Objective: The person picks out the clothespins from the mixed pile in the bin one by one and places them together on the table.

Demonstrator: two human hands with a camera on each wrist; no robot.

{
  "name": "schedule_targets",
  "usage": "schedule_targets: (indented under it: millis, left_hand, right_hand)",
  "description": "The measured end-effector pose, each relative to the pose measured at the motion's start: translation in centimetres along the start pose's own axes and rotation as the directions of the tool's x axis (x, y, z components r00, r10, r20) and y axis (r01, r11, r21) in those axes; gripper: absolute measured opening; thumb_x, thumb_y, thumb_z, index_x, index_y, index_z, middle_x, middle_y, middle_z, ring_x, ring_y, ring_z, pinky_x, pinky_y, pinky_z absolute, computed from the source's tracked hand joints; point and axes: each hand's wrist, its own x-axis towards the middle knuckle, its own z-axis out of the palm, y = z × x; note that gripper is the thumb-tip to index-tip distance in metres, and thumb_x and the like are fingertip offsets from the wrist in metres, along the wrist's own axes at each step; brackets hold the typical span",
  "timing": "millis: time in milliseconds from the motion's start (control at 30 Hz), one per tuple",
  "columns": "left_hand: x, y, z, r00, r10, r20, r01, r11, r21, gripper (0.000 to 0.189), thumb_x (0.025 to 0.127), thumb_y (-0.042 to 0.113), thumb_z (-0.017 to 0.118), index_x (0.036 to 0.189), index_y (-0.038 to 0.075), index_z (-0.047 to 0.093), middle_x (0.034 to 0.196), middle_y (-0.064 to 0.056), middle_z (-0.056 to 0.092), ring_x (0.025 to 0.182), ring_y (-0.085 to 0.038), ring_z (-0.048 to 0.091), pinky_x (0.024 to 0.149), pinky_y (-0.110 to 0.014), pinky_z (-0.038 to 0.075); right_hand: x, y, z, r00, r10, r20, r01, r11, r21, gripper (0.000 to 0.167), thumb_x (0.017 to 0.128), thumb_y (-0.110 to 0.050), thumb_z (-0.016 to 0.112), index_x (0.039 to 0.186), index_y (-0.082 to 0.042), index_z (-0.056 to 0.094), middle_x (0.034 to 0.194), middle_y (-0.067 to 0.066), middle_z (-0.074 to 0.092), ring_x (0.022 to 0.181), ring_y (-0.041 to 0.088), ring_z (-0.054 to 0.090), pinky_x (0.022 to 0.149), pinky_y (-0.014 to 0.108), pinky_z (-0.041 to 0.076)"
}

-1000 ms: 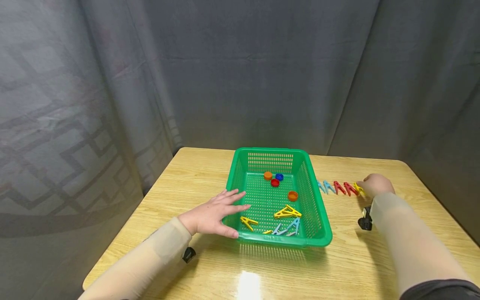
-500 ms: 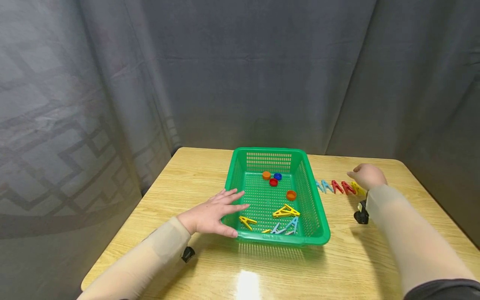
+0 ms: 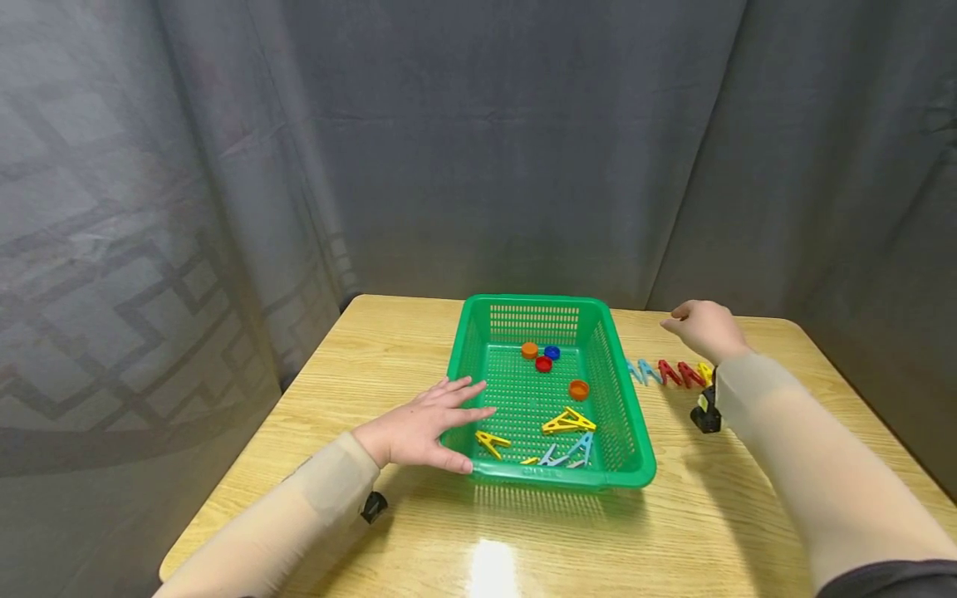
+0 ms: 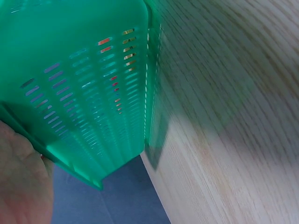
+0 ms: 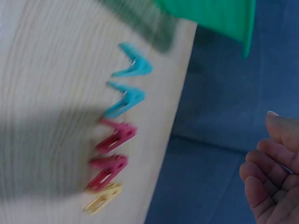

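My left hand (image 3: pixel 419 428) lies with spread, straight fingers over the near left corner of a green plastic basket (image 3: pixel 538 476), its palm against the rim. My right hand (image 3: pixel 709 328) is raised beyond a row of clothespins, fingers loosely curled and nothing in them. That row on the table, right of the basket, has two blue clothespins (image 5: pixel 127 100), two red clothespins (image 5: pixel 117 136) and a yellow clothespin (image 5: pixel 103 198). Inside the basket lie yellow clothespins (image 3: pixel 568 421), blue clothespins (image 3: pixel 581 447), orange caps (image 3: pixel 579 389), a red cap (image 3: pixel 543 364) and a blue cap (image 3: pixel 552 352).
The wooden table (image 3: pixel 359 531) has its far edge close behind the basket and the row. A grey curtain (image 3: pixel 478 149) hangs behind it and along both sides.
My right hand has left the yellow clothespin at the row's end, rising and moving left and away from me. The yellow clothespin stays beside the red ones. The left hand keeps its place.
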Motion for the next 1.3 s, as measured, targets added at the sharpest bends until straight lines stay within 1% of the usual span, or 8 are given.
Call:
schedule_targets:
  millis: [167, 300, 467, 600, 767, 967, 1200, 1300]
  left_hand:
    - [0.0, 0.0, 0.0, 1.000, 0.005, -0.001, -0.005, 1.000, -0.004, 0.077, 0.085, 0.060, 0.060, 0.150, 0.025, 0.037, 0.161, -0.006, 0.014, 0.147, -0.025, 0.004, 0.117, -0.049, 0.007]
    - [0.0, 0.0, -0.1, 1.000, 0.005, -0.001, -0.005, 1.000, -0.005, 0.078, 0.085, 0.060, 0.060, 0.150, 0.024, 0.037, 0.161, -0.006, 0.014, 0.147, -0.025, 0.003, 0.117, -0.049, 0.006]
    - [0.0, 0.0, 0.0, 1.000, -0.005, 0.004, 0.005, 1.000, -0.013, 0.078, 0.084, 0.060, 0.060, 0.150, 0.023, 0.037, 0.161, -0.002, 0.011, 0.147, -0.024, 0.002, 0.117, -0.049, 0.006]
    - [0.0, 0.0, 0.0, 1.000, -0.004, 0.001, 0.004, 1.000, -0.011, 0.078, 0.084, 0.061, 0.059, 0.150, 0.024, 0.037, 0.161, -0.004, 0.013, 0.147, -0.024, 0.003, 0.117, -0.049, 0.006]
    - [0.0, 0.0, -0.1, 1.000, 0.003, -0.003, -0.003, 1.000, -0.004, 0.078, 0.084, 0.061, 0.059, 0.150, 0.025, 0.037, 0.161, -0.004, 0.013, 0.147, -0.024, 0.004, 0.117, -0.050, 0.007]
    - [-0.1, -0.1, -0.1, 1.000, 0.007, -0.010, -0.007, 1.000, 0.003, 0.078, 0.084, 0.063, 0.058, 0.150, 0.026, 0.037, 0.161, 0.000, 0.011, 0.147, -0.024, 0.004, 0.117, -0.050, 0.007]
    - [0.0, -0.2, 0.1, 1.000, 0.009, -0.013, -0.009, 1.000, 0.007, 0.079, 0.084, 0.064, 0.057, 0.150, 0.026, 0.036, 0.161, 0.001, 0.011, 0.147, -0.023, 0.005, 0.117, -0.048, 0.007]
    - [0.1, -0.2, 0.2, 1.000, 0.003, -0.007, -0.003, 1.000, 0.005, 0.079, 0.084, 0.064, 0.057, 0.150, 0.027, 0.035, 0.161, 0.002, 0.010, 0.148, -0.022, 0.003, 0.117, -0.046, 0.006]
  right_hand:
    - [0.2, -2.1, -0.2, 0.998, -0.054, 0.007, 0.054, 0.998, 0.017, 0.052, 0.098, -0.034, 0.053, 0.123, 0.011, 0.055, 0.120, 0.032, 0.055, 0.106, 0.047, 0.054, 0.085, 0.058, 0.046]
    - [0.4, -3.9, -0.1, 0.995, -0.099, -0.009, 0.099, 0.995, 0.021, 0.046, 0.098, -0.030, 0.055, 0.122, 0.009, 0.058, 0.119, 0.030, 0.057, 0.105, 0.044, 0.055, 0.085, 0.057, 0.047]
    - [0.2, -6.6, 0.1, 0.985, -0.168, -0.033, 0.169, 0.985, 0.023, 0.040, 0.097, -0.027, 0.057, 0.120, 0.006, 0.062, 0.116, 0.026, 0.060, 0.101, 0.040, 0.056, 0.084, 0.055, 0.048]
    - [-0.1, -8.9, 0.5, 0.973, -0.228, -0.035, 0.229, 0.973, 0.019, 0.038, 0.096, -0.026, 0.059, 0.120, 0.004, 0.063, 0.115, 0.023, 0.062, 0.100, 0.037, 0.057, 0.085, 0.053, 0.048]
    - [-0.4, -11.9, 1.5, 0.950, -0.312, -0.013, 0.312, 0.950, -0.003, 0.036, 0.094, -0.025, 0.062, 0.120, 0.001, 0.065, 0.115, 0.019, 0.064, 0.100, 0.033, 0.057, 0.086, 0.050, 0.047]
    - [-0.9, -15.0, 3.5, 0.912, -0.409, 0.017, 0.409, 0.912, -0.001, 0.031, 0.090, -0.025, 0.069, 0.112, -0.004, 0.071, 0.103, 0.010, 0.067, 0.092, 0.025, 0.059, 0.083, 0.042, 0.049]
    - [-1.2, -16.9, 6.1, 0.869, -0.479, 0.121, 0.478, 0.878, 0.040, 0.027, 0.090, -0.026, 0.069, 0.110, -0.008, 0.072, 0.106, 0.006, 0.068, 0.091, 0.019, 0.061, 0.081, 0.039, 0.052]
    - [-1.3, -17.2, 7.1, 0.854, -0.495, 0.161, 0.493, 0.868, 0.053, 0.026, 0.090, -0.026, 0.069, 0.109, -0.009, 0.072, 0.105, 0.004, 0.067, 0.084, 0.016, 0.061, 0.078, 0.036, 0.052]
